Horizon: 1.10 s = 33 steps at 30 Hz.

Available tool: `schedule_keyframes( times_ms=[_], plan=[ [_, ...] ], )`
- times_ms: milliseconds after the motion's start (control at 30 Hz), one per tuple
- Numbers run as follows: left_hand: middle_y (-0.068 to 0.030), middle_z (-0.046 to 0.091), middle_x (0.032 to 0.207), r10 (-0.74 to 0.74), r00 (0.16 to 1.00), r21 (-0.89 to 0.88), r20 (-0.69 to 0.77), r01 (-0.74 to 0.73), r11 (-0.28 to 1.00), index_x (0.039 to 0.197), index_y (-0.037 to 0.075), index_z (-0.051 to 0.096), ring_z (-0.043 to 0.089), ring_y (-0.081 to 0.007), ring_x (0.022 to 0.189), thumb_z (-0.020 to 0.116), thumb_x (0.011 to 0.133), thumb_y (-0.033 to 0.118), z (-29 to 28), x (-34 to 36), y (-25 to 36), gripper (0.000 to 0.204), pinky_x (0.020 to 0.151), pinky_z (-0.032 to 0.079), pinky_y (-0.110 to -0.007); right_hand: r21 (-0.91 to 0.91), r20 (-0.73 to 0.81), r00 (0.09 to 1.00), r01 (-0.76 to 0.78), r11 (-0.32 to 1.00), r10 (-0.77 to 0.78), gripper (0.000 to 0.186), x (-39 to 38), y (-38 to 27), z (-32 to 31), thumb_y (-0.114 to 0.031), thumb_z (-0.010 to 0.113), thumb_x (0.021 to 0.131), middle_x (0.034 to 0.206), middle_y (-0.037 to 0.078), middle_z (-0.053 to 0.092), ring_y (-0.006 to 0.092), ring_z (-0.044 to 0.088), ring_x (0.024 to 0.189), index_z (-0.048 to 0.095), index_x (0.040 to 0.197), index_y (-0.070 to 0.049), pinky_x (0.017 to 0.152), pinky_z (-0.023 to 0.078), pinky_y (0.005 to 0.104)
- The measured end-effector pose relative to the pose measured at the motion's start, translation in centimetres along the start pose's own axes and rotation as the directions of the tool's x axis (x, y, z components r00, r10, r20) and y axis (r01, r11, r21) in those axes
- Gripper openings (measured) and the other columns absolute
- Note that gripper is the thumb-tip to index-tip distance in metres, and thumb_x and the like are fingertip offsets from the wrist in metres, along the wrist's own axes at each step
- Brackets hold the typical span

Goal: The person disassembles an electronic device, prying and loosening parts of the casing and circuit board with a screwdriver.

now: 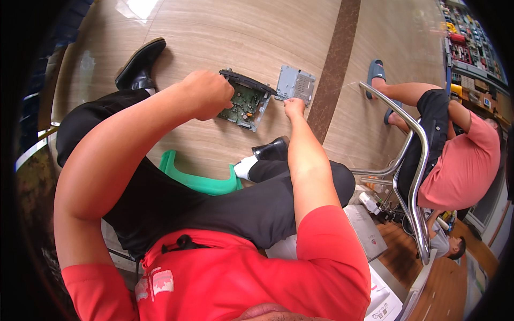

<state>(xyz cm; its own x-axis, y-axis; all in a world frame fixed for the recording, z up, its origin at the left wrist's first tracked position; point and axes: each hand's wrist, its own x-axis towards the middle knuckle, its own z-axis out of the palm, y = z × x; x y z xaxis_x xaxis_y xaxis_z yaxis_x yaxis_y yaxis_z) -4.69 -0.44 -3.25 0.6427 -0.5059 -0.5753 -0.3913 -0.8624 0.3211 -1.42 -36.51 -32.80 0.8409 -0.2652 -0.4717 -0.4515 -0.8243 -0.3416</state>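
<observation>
An electronic unit [243, 104] lies before me, its green circuit board exposed and a black front panel along its far edge. My left hand [209, 95] is closed over the unit's left side; the fingers curl under, and what they grip is hidden. To the right of the unit is a grey metal cover plate [295, 84] with a patch of printing. At its near edge my right hand [294, 108] is closed, fingertips pinching the plate.
A green plastic stool [201, 182] is between my legs. Black shoes [142, 64] flank the unit. On the right a person in a pink shirt [460, 171] sits by a metal-tube chair [420, 144]. Shelves with many parts [471, 48] stand at the far right.
</observation>
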Motion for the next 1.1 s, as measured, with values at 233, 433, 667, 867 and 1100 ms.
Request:
schedule_keyframes(
  times_ms=[233, 433, 667, 867, 1100],
  plan=[
    [-0.0121, 0.073, 0.089, -0.008, 0.997, -0.015, 0.082, 0.009, 1.0, 0.087, 0.007, 0.074, 0.071, -0.0298, 0.089, 0.062, 0.095, 0.034, -0.6, -0.4, 0.3, 0.031, 0.075, 0.056, -0.041, -0.109, -0.026, 1.0, 0.006, 0.994, -0.009, 0.019, 1.5, -0.1, 1.9, -0.026, 0.075, 0.084, 0.09, 0.015, 0.074, 0.0284, 0.072, 0.086, 0.077, 0.089, -0.008, 0.081, 0.054, 0.0381],
    [-0.0123, 0.073, 0.087, 0.0, 0.994, -0.029, 0.108, 0.003, 1.0, 0.086, 0.007, 0.074, 0.071, -0.0297, 0.088, 0.063, 0.095, 0.034, -0.7, -0.6, 0.7, 0.03, 0.074, 0.056, -0.04, -0.155, -0.066, 0.998, 0.001, 0.988, -0.011, 0.019, 2.8, 0.3, 2.8, -0.026, 0.075, 0.083, 0.093, 0.015, 0.074, 0.0296, 0.071, 0.09, 0.076, 0.092, -0.009, 0.083, 0.054, 0.0393],
    [-0.0117, 0.073, 0.085, 0.004, 0.998, -0.041, 0.068, -0.001, 0.999, 0.085, 0.007, 0.073, 0.071, -0.03, 0.085, 0.063, 0.095, 0.033, 0.2, -0.9, 0.1, 0.029, 0.074, 0.056, -0.04, -0.082, -0.058, 0.998, 0.011, 0.997, -0.016, 0.025, 3.0, -0.3, 3.4, -0.027, 0.075, 0.083, 0.094, 0.017, 0.074, 0.0309, 0.071, 0.091, 0.075, 0.095, -0.006, 0.084, 0.054, 0.0402],
    [-0.0156, 0.07, 0.076, 0.045, 0.997, -0.06, 0.061, -0.041, 0.997, 0.088, 0.004, 0.067, 0.069, -0.0352, 0.08, 0.064, 0.094, 0.034, 0.3, -0.7, -0.1, 0.03, 0.07, 0.053, -0.044, -0.091, -0.22, 0.976, -0.013, 0.996, -0.007, 0.027, 3.3, -0.5, 2.6, -0.02, 0.068, 0.085, 0.102, 0.019, 0.072, 0.0335, 0.069, 0.096, 0.073, 0.107, -0.005, 0.089, 0.053, 0.0414],
    [-0.0148, 0.069, 0.074, 0.052, 0.996, -0.049, 0.069, -0.048, 0.998, 0.086, 0.004, 0.067, 0.069, -0.0348, 0.078, 0.065, 0.093, 0.034, 0.4, -0.4, 0.1, 0.031, 0.069, 0.053, -0.044, -0.22, -0.187, 0.965, 0.142, 0.965, -0.184, 0.029, 2.1, -1.1, 3.3, -0.008, 0.061, 0.084, 0.107, 0.02, 0.063, 0.0382, 0.062, 0.104, 0.07, 0.112, -0.008, 0.09, 0.051, 0.0468]
  ],
)
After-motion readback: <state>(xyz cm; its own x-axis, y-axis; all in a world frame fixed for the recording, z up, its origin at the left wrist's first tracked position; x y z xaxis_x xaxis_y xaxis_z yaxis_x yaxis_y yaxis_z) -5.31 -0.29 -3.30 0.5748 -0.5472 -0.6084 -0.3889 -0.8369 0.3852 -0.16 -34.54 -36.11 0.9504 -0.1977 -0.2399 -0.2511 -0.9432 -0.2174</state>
